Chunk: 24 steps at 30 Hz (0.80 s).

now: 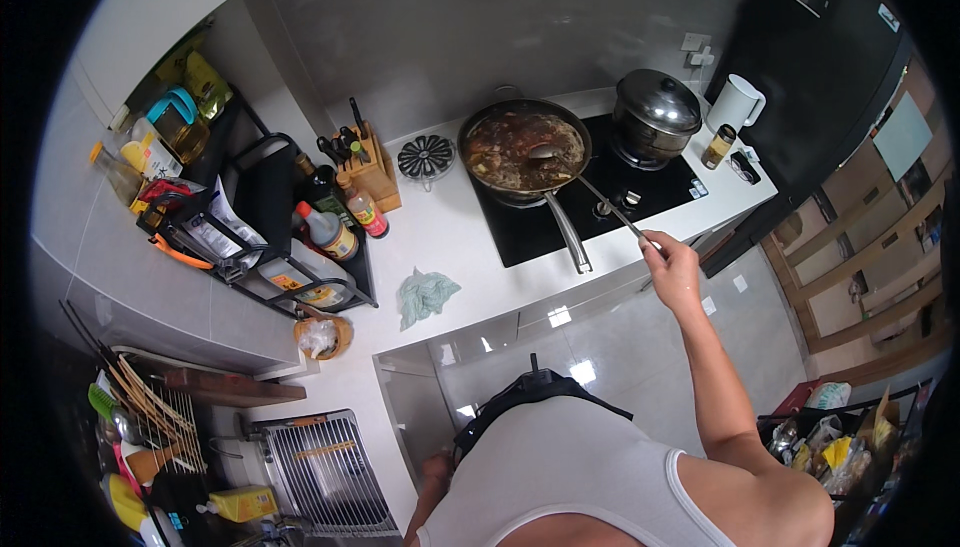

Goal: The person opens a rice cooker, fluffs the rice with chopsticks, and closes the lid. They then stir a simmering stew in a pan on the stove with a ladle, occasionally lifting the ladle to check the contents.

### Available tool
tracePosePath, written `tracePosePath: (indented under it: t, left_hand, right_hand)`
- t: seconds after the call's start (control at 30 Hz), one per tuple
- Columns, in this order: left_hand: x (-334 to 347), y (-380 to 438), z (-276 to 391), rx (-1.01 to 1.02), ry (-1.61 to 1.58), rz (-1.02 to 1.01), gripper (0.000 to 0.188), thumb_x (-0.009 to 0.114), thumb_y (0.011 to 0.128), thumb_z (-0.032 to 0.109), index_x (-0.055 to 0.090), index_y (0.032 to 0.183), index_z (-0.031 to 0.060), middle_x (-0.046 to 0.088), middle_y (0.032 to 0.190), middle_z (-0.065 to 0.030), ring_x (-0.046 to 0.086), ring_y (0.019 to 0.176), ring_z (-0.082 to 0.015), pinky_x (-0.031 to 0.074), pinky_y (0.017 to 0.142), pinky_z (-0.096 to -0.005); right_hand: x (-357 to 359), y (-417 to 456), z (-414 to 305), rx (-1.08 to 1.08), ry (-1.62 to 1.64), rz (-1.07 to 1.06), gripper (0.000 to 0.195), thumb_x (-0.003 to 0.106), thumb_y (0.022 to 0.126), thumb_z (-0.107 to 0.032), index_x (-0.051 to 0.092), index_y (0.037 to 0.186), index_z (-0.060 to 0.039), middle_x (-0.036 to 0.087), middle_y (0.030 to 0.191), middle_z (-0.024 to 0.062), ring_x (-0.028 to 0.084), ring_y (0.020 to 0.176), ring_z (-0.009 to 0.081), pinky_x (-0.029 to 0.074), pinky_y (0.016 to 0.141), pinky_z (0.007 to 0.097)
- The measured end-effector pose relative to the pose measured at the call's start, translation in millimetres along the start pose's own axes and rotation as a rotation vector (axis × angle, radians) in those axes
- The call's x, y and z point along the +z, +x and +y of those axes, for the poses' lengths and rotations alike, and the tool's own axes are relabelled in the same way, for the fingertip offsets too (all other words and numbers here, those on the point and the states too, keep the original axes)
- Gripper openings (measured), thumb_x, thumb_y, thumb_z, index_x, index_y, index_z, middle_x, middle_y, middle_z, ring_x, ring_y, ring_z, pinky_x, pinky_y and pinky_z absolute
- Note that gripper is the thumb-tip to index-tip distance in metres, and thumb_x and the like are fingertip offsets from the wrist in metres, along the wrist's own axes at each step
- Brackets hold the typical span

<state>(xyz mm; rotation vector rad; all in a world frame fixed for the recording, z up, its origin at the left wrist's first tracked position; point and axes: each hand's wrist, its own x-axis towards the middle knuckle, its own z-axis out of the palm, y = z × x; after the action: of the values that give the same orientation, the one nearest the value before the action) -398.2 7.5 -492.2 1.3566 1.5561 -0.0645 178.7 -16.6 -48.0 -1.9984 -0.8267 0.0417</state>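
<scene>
My right hand (673,268) grips the long metal handle of a ladle (613,204). The ladle's bowl end rests in a dark brown stew (517,143) with chunks in it. That stew fills a wide metal pan (463,164) on the left burner, whose steel handle (568,233) points toward me, left of my hand. Low at my side, near the counter's front edge, hangs my left hand (436,466). It is small and partly hidden by my body, so its fingers cannot be made out.
A lidded steel pot (656,115) stands on the right burner of the black cooktop (517,243), near a white kettle (735,104). Left are a knife block (373,175), bottles on a black rack (364,277) and a crumpled green cloth (426,295). A sink with a drying rack (326,472) lies nearer.
</scene>
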Motion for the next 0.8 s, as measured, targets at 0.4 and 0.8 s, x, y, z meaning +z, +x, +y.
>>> tracePosePath:
  t: [0.4,0.8]
  left_hand:
    - [-49.2,-98.3,130.0,-0.121,-0.439,0.079,0.03,0.055,0.101,0.025,0.06,0.08,0.0042,0.058,0.07,-0.0081,0.059,0.063,-0.0209,0.054,0.061,-0.0347]
    - [-11.9,-35.2,13.2,-0.263,-0.306,0.016,0.048,0.046,0.101,0.041,0.076,0.094,0.004,0.074,0.09,-0.0119,0.068,0.083,-0.02,0.052,0.08,-0.0359]
  right_hand:
    - [102.7,12.4,53.3,-0.106,0.016,0.107,0.023,0.068,0.093,-0.018,0.07,0.111,-0.0044,0.067,0.074,0.0218,0.066,0.061,0.0332,0.051,0.057,0.0385]
    - [121.1,16.7,50.6,-0.025,0.063,-0.024,0.023,0.066,0.094,-0.017,0.068,0.112,-0.0016,0.066,0.069,0.0152,0.062,0.058,0.0183,0.049,0.057,0.0326]
